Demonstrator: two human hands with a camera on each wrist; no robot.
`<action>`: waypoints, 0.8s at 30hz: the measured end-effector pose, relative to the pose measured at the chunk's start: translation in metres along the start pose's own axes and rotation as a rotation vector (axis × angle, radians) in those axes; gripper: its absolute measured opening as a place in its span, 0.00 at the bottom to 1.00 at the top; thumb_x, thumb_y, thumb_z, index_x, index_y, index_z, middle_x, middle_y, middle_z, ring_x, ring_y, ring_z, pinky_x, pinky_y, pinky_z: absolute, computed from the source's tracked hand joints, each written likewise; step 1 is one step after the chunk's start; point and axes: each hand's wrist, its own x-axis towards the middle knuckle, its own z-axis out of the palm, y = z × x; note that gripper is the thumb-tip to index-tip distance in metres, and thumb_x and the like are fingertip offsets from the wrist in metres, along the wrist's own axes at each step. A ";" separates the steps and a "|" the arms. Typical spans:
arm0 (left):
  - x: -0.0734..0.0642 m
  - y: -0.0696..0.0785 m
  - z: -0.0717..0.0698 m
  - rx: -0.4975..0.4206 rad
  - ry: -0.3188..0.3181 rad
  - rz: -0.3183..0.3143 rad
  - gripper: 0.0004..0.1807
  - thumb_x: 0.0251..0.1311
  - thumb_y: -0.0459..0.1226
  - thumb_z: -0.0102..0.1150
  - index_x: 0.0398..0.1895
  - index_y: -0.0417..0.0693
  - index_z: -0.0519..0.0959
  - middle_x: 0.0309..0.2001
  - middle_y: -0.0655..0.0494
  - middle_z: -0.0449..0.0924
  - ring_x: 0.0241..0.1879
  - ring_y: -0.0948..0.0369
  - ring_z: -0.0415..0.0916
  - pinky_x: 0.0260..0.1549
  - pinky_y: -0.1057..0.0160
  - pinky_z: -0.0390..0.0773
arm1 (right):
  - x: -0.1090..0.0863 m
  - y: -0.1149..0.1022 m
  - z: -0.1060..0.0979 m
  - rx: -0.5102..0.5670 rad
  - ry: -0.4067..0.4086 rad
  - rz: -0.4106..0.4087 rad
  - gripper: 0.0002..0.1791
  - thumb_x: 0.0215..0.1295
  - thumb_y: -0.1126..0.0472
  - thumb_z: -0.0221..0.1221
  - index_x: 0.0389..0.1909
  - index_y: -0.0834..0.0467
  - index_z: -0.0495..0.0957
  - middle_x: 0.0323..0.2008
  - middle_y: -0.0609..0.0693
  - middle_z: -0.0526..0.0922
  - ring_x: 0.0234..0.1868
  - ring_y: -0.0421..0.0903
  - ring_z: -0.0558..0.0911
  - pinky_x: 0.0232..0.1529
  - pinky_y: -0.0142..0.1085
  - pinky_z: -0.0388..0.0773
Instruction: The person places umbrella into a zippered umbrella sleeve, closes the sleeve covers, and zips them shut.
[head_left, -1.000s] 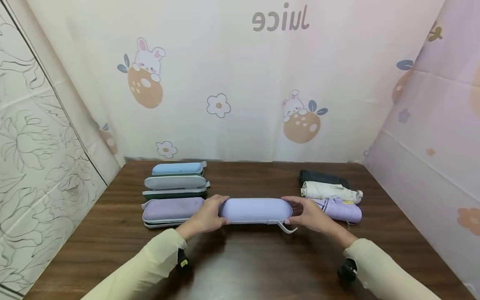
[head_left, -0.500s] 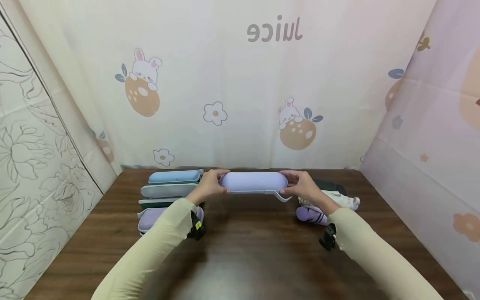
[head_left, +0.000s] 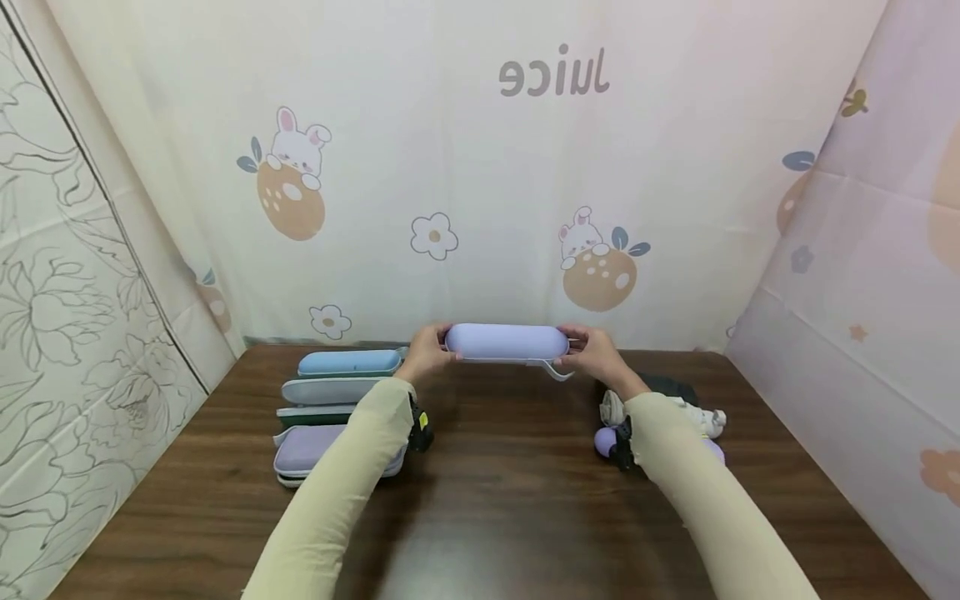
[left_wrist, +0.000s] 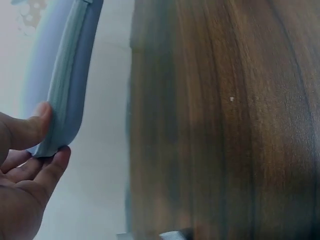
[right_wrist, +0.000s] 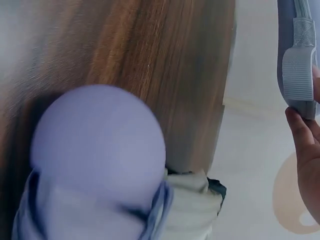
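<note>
A lavender hard-shell zip case (head_left: 507,342) is held level above the back part of the table, its long side facing me. My left hand (head_left: 429,353) pinches its left end; in the left wrist view the thumb presses near the zip and the fingers (left_wrist: 57,162) curl underneath. At the other end my right hand (head_left: 597,358) grips the case, with a pale loop strap (head_left: 553,371) hanging beside it. The right wrist view shows that ribbed strap close up, next to the fingertips (right_wrist: 294,117).
Left on the wooden table (head_left: 495,500) lie a blue case (head_left: 349,362), a grey case (head_left: 330,390) and a purple case (head_left: 307,448). Folded umbrellas lie right: purple (right_wrist: 100,145), white (head_left: 711,422), dark (head_left: 667,387), partly behind my arm. A printed curtain (head_left: 495,167) stands behind.
Both hands have lifted the lavender case and carried it away from me, from mid-table to over the back edge. The grip at both ends stays the same.
</note>
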 end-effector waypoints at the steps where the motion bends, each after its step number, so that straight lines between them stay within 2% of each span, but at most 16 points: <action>1: 0.001 -0.003 0.002 -0.004 0.016 -0.009 0.29 0.52 0.22 0.65 0.60 0.29 0.70 0.56 0.36 0.74 0.53 0.46 0.74 0.51 0.52 0.73 | 0.003 0.002 0.002 -0.004 0.001 -0.003 0.34 0.50 0.78 0.66 0.60 0.77 0.66 0.58 0.73 0.70 0.56 0.66 0.73 0.51 0.47 0.73; 9: 0.010 -0.025 0.022 0.062 0.127 0.001 0.25 0.52 0.22 0.63 0.56 0.28 0.73 0.53 0.35 0.76 0.51 0.48 0.74 0.52 0.51 0.73 | 0.017 0.018 0.016 -0.020 -0.012 0.029 0.33 0.53 0.81 0.61 0.62 0.78 0.61 0.60 0.74 0.66 0.59 0.67 0.69 0.56 0.52 0.68; 14: 0.013 -0.035 0.037 0.094 0.167 -0.073 0.25 0.52 0.21 0.63 0.56 0.28 0.73 0.53 0.34 0.75 0.54 0.44 0.73 0.55 0.49 0.70 | 0.020 0.026 0.025 -0.044 -0.018 0.052 0.33 0.52 0.84 0.59 0.61 0.80 0.60 0.60 0.76 0.65 0.59 0.68 0.69 0.54 0.51 0.70; 18: 0.016 -0.040 0.044 0.174 0.176 -0.089 0.24 0.51 0.22 0.64 0.54 0.28 0.74 0.51 0.34 0.76 0.54 0.43 0.73 0.54 0.49 0.71 | 0.022 0.031 0.031 -0.083 -0.007 0.110 0.33 0.52 0.84 0.59 0.62 0.78 0.62 0.61 0.74 0.66 0.60 0.66 0.69 0.55 0.51 0.69; 24: 0.018 -0.047 0.049 0.197 0.176 -0.091 0.25 0.51 0.20 0.62 0.56 0.27 0.73 0.53 0.34 0.76 0.55 0.43 0.72 0.55 0.50 0.70 | 0.027 0.035 0.035 -0.160 -0.016 0.134 0.32 0.54 0.81 0.60 0.62 0.76 0.63 0.61 0.73 0.66 0.61 0.65 0.68 0.56 0.51 0.68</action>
